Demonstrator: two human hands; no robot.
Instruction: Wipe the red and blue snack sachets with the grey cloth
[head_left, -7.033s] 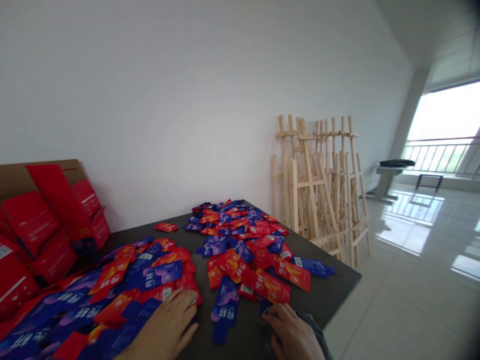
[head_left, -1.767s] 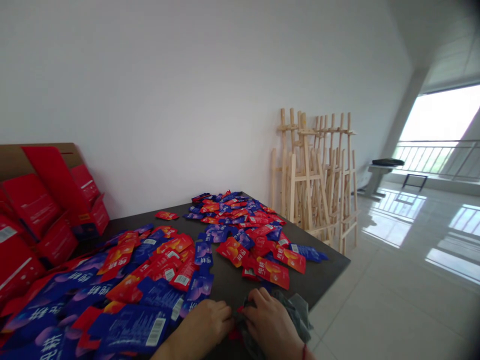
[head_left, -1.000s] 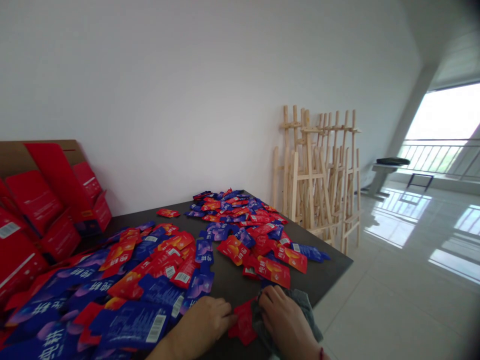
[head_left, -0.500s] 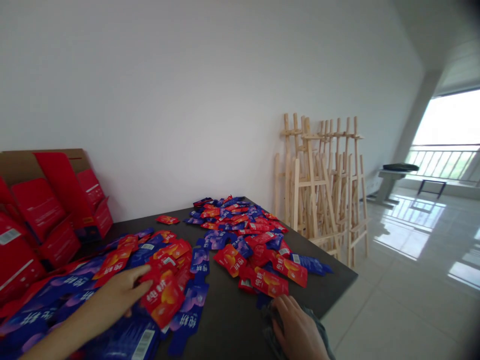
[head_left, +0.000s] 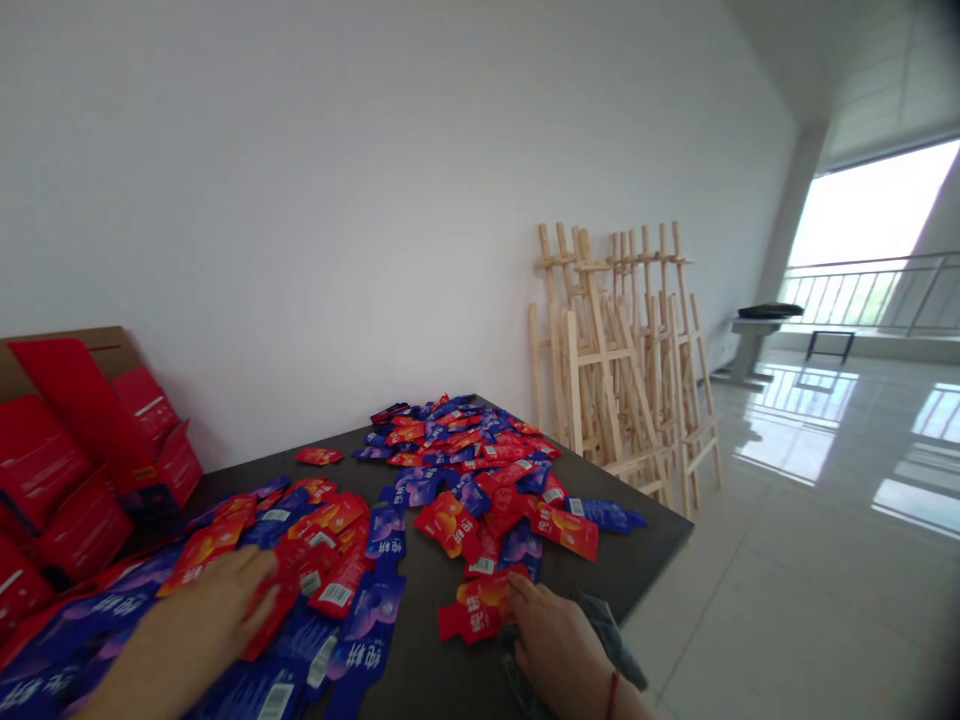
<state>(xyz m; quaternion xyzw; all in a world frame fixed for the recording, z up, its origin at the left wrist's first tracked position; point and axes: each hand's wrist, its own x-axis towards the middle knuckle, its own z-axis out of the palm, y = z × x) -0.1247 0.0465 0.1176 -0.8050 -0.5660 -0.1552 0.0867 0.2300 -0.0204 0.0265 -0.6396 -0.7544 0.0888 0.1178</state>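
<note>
From where I stand, the freshest change is at the right hand [head_left: 555, 640]. A moment ago it lay on a crumpled grey cloth [head_left: 611, 640] with nothing at its fingertips. Now a red foil sachet [head_left: 474, 610] sits on the dark counter [head_left: 427, 650] against those fingers, at lower centre of the frame. The fingers are curled and touch the sachet's right end, but I cannot tell whether they are gripping it or only pressing on it. The cloth lies bunched under the palm, and a red cord bracelet [head_left: 613, 695] circles the wrist.

The left hand [head_left: 199, 620] has shifted further toward the lower left. Its fingers are extended and open, resting over a spread of red and blue sachets [head_left: 240, 560], with a red one [head_left: 274, 600] at the fingertips. A second heap of sachets [head_left: 457, 450] covers the far end of the counter, and one loose sachet [head_left: 319, 456] lies apart from it. Red cartons [head_left: 67, 470] stand at the left edge of the frame, and wooden easels [head_left: 615, 370] lean against the wall at the upper right.
</note>
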